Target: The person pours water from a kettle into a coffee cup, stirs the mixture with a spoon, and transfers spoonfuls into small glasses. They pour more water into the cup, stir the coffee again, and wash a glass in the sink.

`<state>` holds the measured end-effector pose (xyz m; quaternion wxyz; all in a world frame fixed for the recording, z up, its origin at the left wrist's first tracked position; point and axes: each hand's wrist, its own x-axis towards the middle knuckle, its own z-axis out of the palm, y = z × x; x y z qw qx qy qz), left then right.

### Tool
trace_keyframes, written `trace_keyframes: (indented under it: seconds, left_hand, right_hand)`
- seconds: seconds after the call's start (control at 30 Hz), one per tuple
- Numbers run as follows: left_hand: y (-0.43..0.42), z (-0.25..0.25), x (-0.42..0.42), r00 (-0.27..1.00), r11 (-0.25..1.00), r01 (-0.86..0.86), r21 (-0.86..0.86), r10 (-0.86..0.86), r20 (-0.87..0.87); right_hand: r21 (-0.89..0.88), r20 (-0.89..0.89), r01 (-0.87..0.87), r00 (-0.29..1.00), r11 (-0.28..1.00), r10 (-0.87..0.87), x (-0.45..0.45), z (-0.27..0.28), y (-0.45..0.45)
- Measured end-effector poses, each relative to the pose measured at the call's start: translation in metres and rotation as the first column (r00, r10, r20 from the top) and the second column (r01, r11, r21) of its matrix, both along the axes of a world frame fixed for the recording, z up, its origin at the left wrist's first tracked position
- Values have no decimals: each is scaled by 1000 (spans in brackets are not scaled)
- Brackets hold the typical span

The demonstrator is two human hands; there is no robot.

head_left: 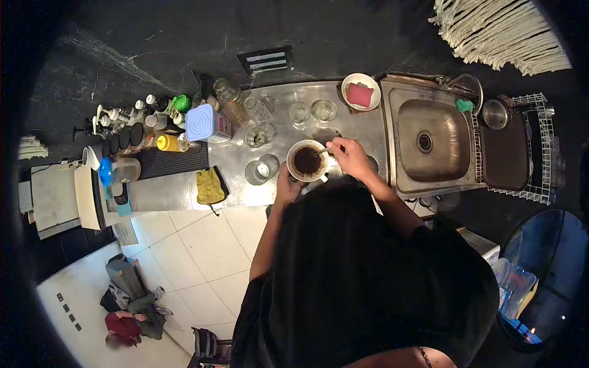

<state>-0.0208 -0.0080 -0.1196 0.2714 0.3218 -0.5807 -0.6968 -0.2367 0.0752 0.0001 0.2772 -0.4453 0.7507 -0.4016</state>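
A white cup [308,161] with dark brown contents is held above the steel counter, near its front edge. My left hand [287,185] is wrapped round the cup's lower left side. At the cup's right rim, my right hand [348,156] pinches the handle of a spoon [323,150], whose lower end reaches into the cup. Behind the cup stand two clear glasses [299,113]. Further glass vessels [259,135] stand to the left of the cup.
A steel sink [429,172] and wire dish rack [540,184] are on the right. A bowl [369,80] holds a pink sponge. Bottles, a lidded tub [205,122] and a yellow-green pouch [210,186] are left. A person [124,325] sits at lower left.
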Motion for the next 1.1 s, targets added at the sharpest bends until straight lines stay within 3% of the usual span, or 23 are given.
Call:
trace_keyframes:
  seconds: [0.07,0.2,0.27,0.4,0.63,0.87,1.1]
  left_hand:
    - [-6,-9,2,994,978,68,-198,-49,99]
    - [-6,-16,2,995,981,53,-187,-36,89]
    - [-7,-9,2,999,988,37,-149,-38,0]
    - [-8,-14,2,998,976,53,-209,-44,49]
    - [-7,-22,2,996,985,45,-169,-30,88]
    - [-9,-22,4,995,980,70,-188,-54,87]
    - [-10,-24,5,996,975,69,-213,-56,70]
  right_hand:
    - [43,151,31,988,999,-37,-6,-15,2]
    - [49,282,96,953,994,-106,-10,-28,5]
    - [49,397,109,910,993,-119,-13,-34,6]
    - [65,419,114,899,991,-131,-15,-25,7]
    - [52,453,110,883,993,-122,-18,-26,10]
    - [59,577,98,809,993,-114,-19,-20,11]
    - [14,588,90,805,996,-81,-20,-16,12]
